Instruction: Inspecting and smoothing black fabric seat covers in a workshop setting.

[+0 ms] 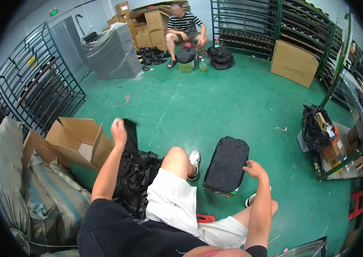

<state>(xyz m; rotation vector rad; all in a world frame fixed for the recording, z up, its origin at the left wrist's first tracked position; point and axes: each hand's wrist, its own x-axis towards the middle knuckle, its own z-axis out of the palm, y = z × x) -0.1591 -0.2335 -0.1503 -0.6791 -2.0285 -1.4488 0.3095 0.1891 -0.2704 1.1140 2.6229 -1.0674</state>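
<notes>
Head view: the person sits low on a green painted floor (216,107), knees bent, in white shorts, and everything here is placed by the flat rectangular box wrapped in a black fabric bag (227,164) that lies on the floor between the person's feet. The right hand (255,169) rests at the near right edge of that wrapped box, fingers curled and touching the black cover; whether it grips the fabric or only presses on it cannot be told. Well to the left of the box, beyond the raised left knee, the left hand (119,132) is lifted and closed around the top of a single black soft fabric bag (131,136), which hangs down from the fist. Below that hand, left of the box and against the person's left thigh, sits a crumpled heap of black bags (136,180). Farther left of the heap lies an open brown cardboard carton (78,141) tipped on its side, with striped grey woven sacks (57,197) beside it. Right of the box, well apart, a black plastic bag stuffed with scraps (314,128) stands by a green metal rack. Far beyond the box, another person (185,32) sits by stacked cartons.
</notes>
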